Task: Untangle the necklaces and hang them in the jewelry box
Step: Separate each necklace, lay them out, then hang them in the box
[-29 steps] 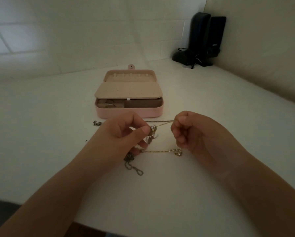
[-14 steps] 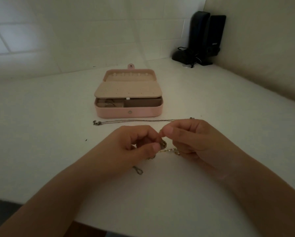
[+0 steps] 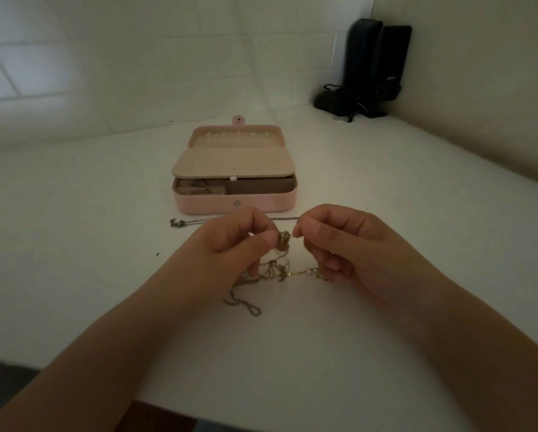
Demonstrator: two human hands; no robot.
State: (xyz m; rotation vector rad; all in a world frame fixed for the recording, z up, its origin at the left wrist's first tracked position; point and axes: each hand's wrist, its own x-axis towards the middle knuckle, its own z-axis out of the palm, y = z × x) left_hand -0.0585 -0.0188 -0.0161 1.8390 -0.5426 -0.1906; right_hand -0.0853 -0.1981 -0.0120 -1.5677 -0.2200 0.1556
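Fingers (image 3: pixel 269 240) of the left hand (image 3: pixel 230 244) pinch the gold tangle of necklaces (image 3: pixel 277 266); the right hand (image 3: pixel 339 241) pinches a strand beside it. Loose chain trails onto the white surface (image 3: pixel 74 244). A silver necklace (image 3: pixel 193 221) lies before the open pink jewelry box (image 3: pixel 235 173).

1. A white table (image 3: pixel 90 244) fills the view and runs back to a tiled wall.
2. A pink jewelry box (image 3: pixel 235 204) sits open on it, near the middle.
3. A thin chain (image 3: pixel 186 222) lies just in front of the box.
4. Tangled necklaces (image 3: pixel 246 304) trail onto the surface nearer the front.
5. Two black speakers (image 3: pixel 376 63) stand in the far right corner.
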